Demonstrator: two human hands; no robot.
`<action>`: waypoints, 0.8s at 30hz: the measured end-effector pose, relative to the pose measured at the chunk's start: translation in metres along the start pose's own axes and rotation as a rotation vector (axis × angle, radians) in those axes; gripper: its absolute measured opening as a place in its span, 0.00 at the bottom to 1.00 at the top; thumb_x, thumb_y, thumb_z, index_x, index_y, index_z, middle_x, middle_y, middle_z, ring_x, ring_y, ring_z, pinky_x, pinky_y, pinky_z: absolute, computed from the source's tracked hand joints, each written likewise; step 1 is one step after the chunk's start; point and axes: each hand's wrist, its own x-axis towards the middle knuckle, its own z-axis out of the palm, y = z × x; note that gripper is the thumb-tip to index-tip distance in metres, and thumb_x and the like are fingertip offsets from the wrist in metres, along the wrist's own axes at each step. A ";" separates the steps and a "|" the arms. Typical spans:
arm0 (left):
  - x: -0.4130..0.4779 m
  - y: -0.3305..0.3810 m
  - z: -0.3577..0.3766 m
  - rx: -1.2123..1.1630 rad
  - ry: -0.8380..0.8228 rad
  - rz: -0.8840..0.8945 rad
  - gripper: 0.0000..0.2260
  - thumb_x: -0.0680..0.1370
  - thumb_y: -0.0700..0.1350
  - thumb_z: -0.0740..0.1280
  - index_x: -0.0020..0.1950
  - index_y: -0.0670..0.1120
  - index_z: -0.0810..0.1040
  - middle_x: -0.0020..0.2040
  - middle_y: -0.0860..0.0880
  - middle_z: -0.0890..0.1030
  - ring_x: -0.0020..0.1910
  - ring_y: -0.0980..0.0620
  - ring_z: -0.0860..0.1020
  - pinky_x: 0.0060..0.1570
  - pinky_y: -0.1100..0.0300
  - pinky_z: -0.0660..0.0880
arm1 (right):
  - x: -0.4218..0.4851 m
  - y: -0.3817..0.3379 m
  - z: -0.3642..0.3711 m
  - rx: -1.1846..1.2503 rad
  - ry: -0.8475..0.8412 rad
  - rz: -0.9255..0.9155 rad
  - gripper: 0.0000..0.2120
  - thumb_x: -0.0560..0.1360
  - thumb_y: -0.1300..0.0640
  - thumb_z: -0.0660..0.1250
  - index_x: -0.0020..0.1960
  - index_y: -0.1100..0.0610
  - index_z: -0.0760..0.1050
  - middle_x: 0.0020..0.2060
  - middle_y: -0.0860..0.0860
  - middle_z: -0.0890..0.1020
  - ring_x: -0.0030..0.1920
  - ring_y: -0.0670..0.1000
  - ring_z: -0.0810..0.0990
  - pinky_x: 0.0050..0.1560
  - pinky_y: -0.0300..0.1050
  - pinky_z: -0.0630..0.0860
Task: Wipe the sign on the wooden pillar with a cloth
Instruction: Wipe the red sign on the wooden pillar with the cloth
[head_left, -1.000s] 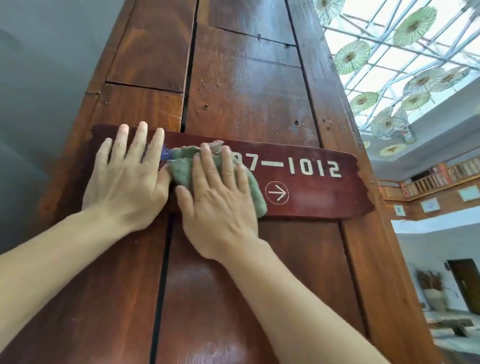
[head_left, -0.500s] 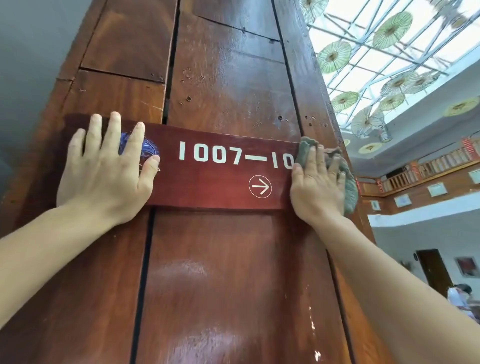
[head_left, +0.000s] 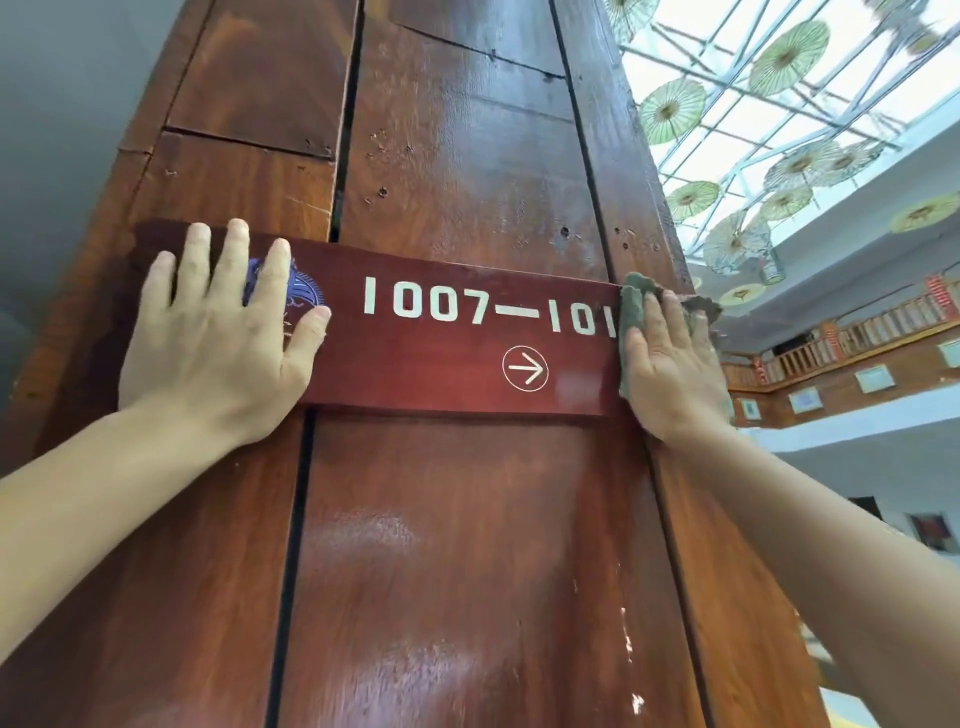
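Note:
A dark red sign (head_left: 447, 364) with white digits "1007—101" and a circled arrow is fixed across the wooden pillar (head_left: 467, 545). My left hand (head_left: 218, 338) lies flat on the sign's left end, fingers spread, partly covering a blue emblem (head_left: 306, 291). My right hand (head_left: 670, 369) presses a grey-green cloth (head_left: 631, 306) against the sign's right end, at the pillar's corner. The cloth and hand hide the last digit.
The pillar rises overhead, with a grey wall (head_left: 57, 156) to its left. To the right is an open atrium with a glass roof, hanging paper umbrellas (head_left: 672, 111) and a wooden balcony railing (head_left: 841, 343).
My right hand has swept the cloth from the sign's left-middle to its right end, uncovering the digits and arrow. My left hand has stayed on the left end.

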 end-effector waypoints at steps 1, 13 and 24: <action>0.000 0.002 -0.001 -0.003 -0.006 0.003 0.33 0.81 0.62 0.47 0.79 0.43 0.62 0.79 0.34 0.62 0.79 0.33 0.58 0.75 0.37 0.55 | -0.001 -0.013 0.004 0.029 0.014 0.064 0.28 0.84 0.44 0.42 0.82 0.47 0.42 0.82 0.47 0.42 0.81 0.55 0.38 0.80 0.57 0.40; -0.004 -0.018 -0.005 -0.028 -0.038 0.099 0.31 0.80 0.56 0.50 0.78 0.39 0.62 0.79 0.36 0.63 0.79 0.34 0.59 0.75 0.38 0.56 | -0.059 -0.120 0.016 -0.018 0.003 -0.965 0.25 0.82 0.42 0.53 0.79 0.44 0.62 0.80 0.45 0.62 0.79 0.58 0.60 0.78 0.55 0.54; -0.020 -0.021 -0.005 0.027 -0.035 0.104 0.32 0.80 0.57 0.51 0.78 0.38 0.62 0.79 0.36 0.65 0.78 0.33 0.61 0.74 0.36 0.56 | -0.025 -0.121 0.014 0.213 0.013 0.381 0.32 0.82 0.42 0.44 0.82 0.51 0.43 0.82 0.56 0.42 0.79 0.69 0.39 0.75 0.67 0.37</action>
